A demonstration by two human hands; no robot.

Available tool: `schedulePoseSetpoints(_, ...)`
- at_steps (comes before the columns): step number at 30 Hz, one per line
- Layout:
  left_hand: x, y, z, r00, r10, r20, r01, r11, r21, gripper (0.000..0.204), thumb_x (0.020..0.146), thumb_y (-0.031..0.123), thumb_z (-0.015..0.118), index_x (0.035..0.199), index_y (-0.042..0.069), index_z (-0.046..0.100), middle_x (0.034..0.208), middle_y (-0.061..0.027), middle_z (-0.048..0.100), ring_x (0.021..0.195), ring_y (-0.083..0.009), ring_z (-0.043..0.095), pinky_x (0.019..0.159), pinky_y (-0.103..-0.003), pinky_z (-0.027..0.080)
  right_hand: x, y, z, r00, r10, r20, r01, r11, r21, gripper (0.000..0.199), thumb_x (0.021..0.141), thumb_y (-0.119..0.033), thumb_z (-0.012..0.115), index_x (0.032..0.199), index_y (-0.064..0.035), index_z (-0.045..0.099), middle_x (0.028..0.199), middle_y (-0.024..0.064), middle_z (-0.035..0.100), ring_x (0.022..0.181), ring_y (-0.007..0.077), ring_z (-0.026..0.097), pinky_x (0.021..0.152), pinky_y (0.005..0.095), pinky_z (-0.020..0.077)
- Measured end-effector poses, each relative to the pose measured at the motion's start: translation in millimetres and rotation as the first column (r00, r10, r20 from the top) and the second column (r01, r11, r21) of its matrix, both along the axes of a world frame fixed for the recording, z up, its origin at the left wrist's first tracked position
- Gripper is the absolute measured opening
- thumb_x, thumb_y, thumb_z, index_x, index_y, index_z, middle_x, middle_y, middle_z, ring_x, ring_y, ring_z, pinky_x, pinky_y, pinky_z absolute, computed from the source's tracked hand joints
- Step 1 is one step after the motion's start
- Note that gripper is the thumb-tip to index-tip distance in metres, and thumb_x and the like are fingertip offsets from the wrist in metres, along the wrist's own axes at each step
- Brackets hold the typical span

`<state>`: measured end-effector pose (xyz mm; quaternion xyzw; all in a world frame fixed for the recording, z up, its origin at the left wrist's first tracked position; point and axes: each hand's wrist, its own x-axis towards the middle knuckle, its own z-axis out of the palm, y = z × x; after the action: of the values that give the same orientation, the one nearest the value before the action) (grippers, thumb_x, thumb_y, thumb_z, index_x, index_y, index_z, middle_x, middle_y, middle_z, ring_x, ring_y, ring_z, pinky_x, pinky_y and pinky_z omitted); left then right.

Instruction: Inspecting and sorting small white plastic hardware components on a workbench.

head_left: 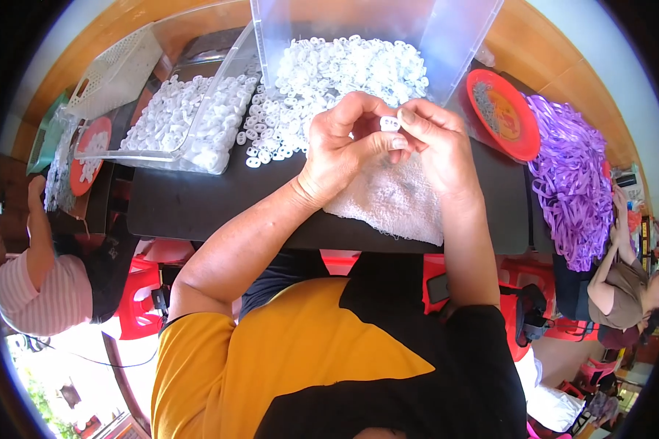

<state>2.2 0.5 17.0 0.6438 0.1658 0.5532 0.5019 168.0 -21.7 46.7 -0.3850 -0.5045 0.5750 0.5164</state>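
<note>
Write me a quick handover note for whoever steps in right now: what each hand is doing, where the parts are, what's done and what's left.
Left hand: fingers curled, pinching one small white plastic ring together with the right hand.
Right hand: fingertips on the same ring, over the white towel.
Parts: a big heap of white rings spills from the clear bin onto the black table; more lie in the clear tray to the left. Red plate with small metal pieces and purple straps at right.
Done: cannot tell; no finished pile stands out.
Left: most of the heap looks untouched.
</note>
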Motion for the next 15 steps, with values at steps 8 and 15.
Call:
schedulePoseSetpoints(8,8,16,-10,0.986,0.119,-0.116,-0.135,0.981,-0.143,0.034,0.076,0.011,0.080,0.101,0.000,0.060,0.082,-0.0059,0.065,0.074,-0.0090,0.059,0.067,-0.025,0.051,4,0,32,0.969,-0.244,0.044,0.224,0.938,0.265,0.013,0.089,-0.006,0.057,0.095,0.0055,0.061,0.067,0.0035,0.054,0.061,0.0129,0.053,0.064,0.0280,0.0447)
schedulePoseSetpoints(15,0,41,-24,0.939,0.233,-0.253,-0.294,0.925,-0.239,0.015,0.079,0.009,0.072,0.089,-0.001,0.067,0.074,-0.0039,0.066,0.060,-0.0088,0.056,0.056,-0.023,0.046,-128,88,110,0.980,0.023,0.195,-0.094,0.927,0.363,0.016,0.080,-0.007,0.070,0.090,0.0026,0.063,0.068,0.0056,0.061,0.058,0.0127,0.059,0.050,0.0240,0.0460)
